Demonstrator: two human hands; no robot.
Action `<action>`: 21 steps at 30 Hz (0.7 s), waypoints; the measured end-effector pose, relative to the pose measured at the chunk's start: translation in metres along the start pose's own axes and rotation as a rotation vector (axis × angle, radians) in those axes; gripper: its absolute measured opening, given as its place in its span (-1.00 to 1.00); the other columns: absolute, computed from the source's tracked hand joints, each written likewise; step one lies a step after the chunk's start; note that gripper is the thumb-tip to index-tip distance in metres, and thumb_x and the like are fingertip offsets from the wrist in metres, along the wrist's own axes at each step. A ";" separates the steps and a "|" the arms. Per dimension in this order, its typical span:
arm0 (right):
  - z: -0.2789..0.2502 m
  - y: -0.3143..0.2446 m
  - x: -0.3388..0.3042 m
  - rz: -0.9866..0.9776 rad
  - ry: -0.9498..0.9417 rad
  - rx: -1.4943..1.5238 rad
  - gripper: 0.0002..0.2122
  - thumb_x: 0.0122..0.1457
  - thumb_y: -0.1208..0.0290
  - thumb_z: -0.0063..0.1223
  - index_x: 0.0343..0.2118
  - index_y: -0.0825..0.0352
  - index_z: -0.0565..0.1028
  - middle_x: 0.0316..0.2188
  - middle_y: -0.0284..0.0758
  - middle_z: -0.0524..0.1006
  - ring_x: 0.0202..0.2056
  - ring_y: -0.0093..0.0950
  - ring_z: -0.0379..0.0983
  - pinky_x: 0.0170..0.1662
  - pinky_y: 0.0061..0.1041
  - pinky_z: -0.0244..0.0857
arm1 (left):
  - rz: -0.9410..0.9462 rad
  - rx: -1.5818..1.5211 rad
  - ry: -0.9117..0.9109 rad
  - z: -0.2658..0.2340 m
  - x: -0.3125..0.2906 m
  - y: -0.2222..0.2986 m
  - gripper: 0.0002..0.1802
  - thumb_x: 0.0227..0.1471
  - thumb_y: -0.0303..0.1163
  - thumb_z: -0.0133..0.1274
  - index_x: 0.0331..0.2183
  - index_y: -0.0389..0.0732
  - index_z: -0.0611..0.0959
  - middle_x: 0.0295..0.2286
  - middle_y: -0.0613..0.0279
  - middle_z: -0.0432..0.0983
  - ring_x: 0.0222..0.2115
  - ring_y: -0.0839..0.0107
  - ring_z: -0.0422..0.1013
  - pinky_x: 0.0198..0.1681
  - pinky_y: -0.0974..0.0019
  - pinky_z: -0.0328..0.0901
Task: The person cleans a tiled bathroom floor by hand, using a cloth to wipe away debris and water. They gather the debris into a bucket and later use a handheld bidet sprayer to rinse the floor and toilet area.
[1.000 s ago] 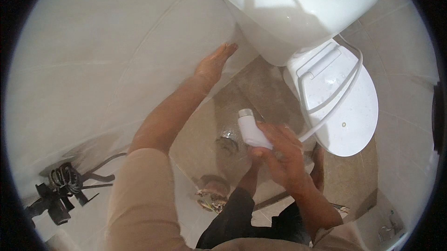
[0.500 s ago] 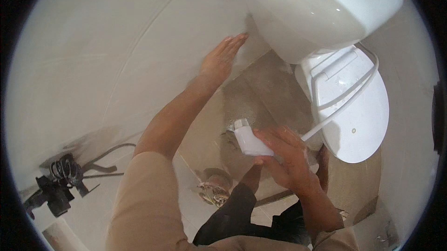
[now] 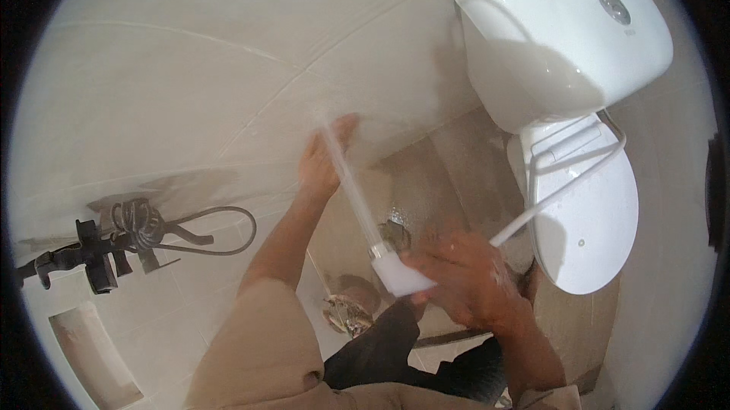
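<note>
My right hand is wrapped round a white handheld bidet sprayer. From its nozzle a straight jet of water shoots up and left, striking the pale wall by my left hand. That left hand is against or close to the wall, its fingers stretched out and nothing in it; the water partly crosses it. A white hose runs from beside my right hand across the toilet lid.
The white toilet tank rises at the upper right above the lid. A dark tap fitting with a coiled hose juts from the left wall, above a recessed niche. The floor is wet and brown. Near my legs sits a cluttered round object.
A strong water jet now leaves the sprayer and hits the wall. My left hand has moved down and left along the wall. The sprayer nozzle is lower, and the whole view has shifted.
</note>
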State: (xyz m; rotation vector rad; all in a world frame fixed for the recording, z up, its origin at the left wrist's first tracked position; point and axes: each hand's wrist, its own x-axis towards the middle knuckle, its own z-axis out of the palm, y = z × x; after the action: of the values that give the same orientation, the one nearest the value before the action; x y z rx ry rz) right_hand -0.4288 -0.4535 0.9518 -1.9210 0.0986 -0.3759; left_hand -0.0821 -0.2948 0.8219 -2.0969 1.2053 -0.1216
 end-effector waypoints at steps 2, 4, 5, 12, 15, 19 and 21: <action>0.003 -0.010 -0.009 0.002 0.006 0.023 -0.55 0.06 0.22 0.30 0.04 0.24 0.61 -0.19 -0.23 0.59 -0.21 -0.20 0.49 -0.12 -0.21 0.37 | -0.144 0.005 0.232 -0.015 -0.017 -0.039 -0.24 0.31 -0.09 -0.13 0.42 -0.02 0.10 0.44 0.19 -0.10 0.44 0.21 -0.21 0.41 -0.30 -0.40; 0.009 -0.011 -0.010 0.001 0.015 0.050 -0.55 0.05 0.23 0.31 0.04 0.23 0.61 -0.20 -0.24 0.59 -0.21 -0.20 0.49 -0.13 -0.21 0.36 | -0.182 0.107 0.727 -0.025 -0.007 -0.072 -0.25 0.33 -0.06 -0.13 0.42 -0.09 0.11 0.45 0.12 -0.18 0.47 0.15 -0.38 0.43 -0.27 -0.53; 0.012 -0.011 -0.007 -0.003 0.026 0.069 -0.55 0.05 0.23 0.32 0.04 0.23 0.60 -0.20 -0.24 0.59 -0.21 -0.20 0.49 -0.13 -0.21 0.36 | -0.174 0.057 0.858 -0.039 0.003 -0.081 -0.23 0.33 -0.07 -0.12 0.42 -0.10 0.09 0.45 0.11 -0.21 0.47 0.13 -0.41 0.42 -0.28 -0.55; 0.008 -0.028 0.007 -0.140 -0.016 0.092 -0.50 0.00 0.20 0.36 0.05 0.17 0.59 -0.21 -0.29 0.60 -0.24 -0.27 0.49 -0.17 -0.24 0.35 | -0.481 -0.351 0.498 0.005 -0.072 -0.051 -0.12 0.34 -0.05 -0.13 0.44 -0.19 -0.12 0.45 0.00 -0.36 0.46 0.01 -0.48 0.39 -0.36 -0.62; 0.011 -0.030 0.003 -0.135 -0.009 0.060 -0.50 -0.01 0.19 0.37 0.05 0.17 0.59 -0.20 -0.30 0.61 -0.24 -0.29 0.49 -0.18 -0.25 0.35 | -0.341 -0.152 0.826 -0.046 -0.023 -0.069 -0.12 0.34 -0.06 -0.11 0.44 -0.17 -0.11 0.45 0.00 -0.35 0.46 -0.01 -0.47 0.38 -0.41 -0.61; 0.020 -0.024 -0.003 -0.073 0.049 0.032 -0.51 0.01 0.20 0.35 0.05 0.20 0.59 -0.16 -0.27 0.61 -0.22 -0.27 0.51 -0.16 -0.23 0.36 | -0.050 0.183 0.826 -0.114 0.037 -0.044 -0.19 0.33 -0.13 -0.14 0.44 -0.11 -0.04 0.46 0.16 -0.27 0.46 0.17 -0.31 0.40 -0.27 -0.49; 0.028 -0.022 -0.009 0.008 0.094 0.015 -0.52 0.03 0.23 0.34 0.05 0.23 0.58 -0.14 -0.24 0.61 -0.21 -0.22 0.52 -0.14 -0.21 0.38 | 0.251 0.343 0.682 -0.118 0.046 -0.015 -0.22 0.32 -0.22 -0.13 0.44 -0.07 0.00 0.46 0.27 -0.22 0.45 0.31 -0.22 0.46 -0.05 -0.38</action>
State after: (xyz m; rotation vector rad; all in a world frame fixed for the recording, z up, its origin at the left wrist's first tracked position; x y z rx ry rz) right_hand -0.4307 -0.4179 0.9608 -1.8873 0.1645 -0.4609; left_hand -0.0933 -0.3890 0.9075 -1.6225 1.6815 -0.9163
